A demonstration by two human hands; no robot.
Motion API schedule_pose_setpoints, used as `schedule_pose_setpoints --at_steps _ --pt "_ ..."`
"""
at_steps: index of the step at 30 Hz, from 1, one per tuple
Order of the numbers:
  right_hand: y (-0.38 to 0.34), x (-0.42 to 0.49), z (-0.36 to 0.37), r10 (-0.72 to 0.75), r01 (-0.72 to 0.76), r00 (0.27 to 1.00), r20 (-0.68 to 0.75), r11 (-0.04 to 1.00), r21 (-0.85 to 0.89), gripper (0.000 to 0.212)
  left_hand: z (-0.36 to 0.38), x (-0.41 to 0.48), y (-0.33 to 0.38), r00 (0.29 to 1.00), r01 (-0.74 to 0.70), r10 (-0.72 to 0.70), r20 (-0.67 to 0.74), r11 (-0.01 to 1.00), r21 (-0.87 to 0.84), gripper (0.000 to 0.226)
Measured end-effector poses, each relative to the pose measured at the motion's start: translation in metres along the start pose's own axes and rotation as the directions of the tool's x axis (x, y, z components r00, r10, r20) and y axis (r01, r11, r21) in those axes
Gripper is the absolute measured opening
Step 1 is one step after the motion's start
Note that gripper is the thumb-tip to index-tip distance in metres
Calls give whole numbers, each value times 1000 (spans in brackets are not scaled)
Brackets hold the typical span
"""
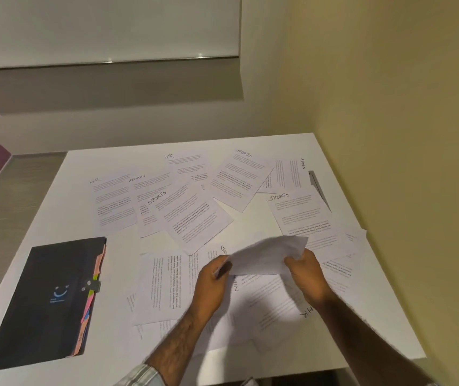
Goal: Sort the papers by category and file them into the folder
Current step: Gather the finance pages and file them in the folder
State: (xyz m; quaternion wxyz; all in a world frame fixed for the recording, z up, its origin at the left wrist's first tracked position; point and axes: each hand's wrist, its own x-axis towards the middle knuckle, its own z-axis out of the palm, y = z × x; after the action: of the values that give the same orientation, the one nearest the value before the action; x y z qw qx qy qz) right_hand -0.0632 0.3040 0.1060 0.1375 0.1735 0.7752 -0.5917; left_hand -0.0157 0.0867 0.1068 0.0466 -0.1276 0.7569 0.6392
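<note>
On the table [64,196], the closed folder [44,302] lies left of scattered papers [192,215]. One sheet [264,257] is held just above them, left hand [211,282] and right hand [303,271] pinching opposite edges. It looks light and floppy, so edge grips suit it.

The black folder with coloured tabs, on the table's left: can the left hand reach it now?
Probably yes, once freed. The left hand and the right hand both grip a white paper sheet. The black folder lies closed with nothing on it, and only flat papers lie between.
</note>
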Motion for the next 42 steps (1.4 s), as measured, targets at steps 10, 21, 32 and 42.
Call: schedule_pose_setpoints --at_steps 10,21,32,42 --pt "5 2 -7 -23 -13 994 103 940 342 57 16 2 -3 995 83 -91 -38 980 -179 28" --pt "0 -21 -9 -32 31 999 0 959 280 33 19 9 -6 995 104 -103 15 979 -173 27" --pt "18 -22 -12 -38 38 999 -1 991 125 33 21 1 -20 993 113 -108 49 988 -105 20" --pt "0 -33 22 -189 176 979 77 972 157 20 -39 -2 14 998 18 -23 -50 995 -101 21"
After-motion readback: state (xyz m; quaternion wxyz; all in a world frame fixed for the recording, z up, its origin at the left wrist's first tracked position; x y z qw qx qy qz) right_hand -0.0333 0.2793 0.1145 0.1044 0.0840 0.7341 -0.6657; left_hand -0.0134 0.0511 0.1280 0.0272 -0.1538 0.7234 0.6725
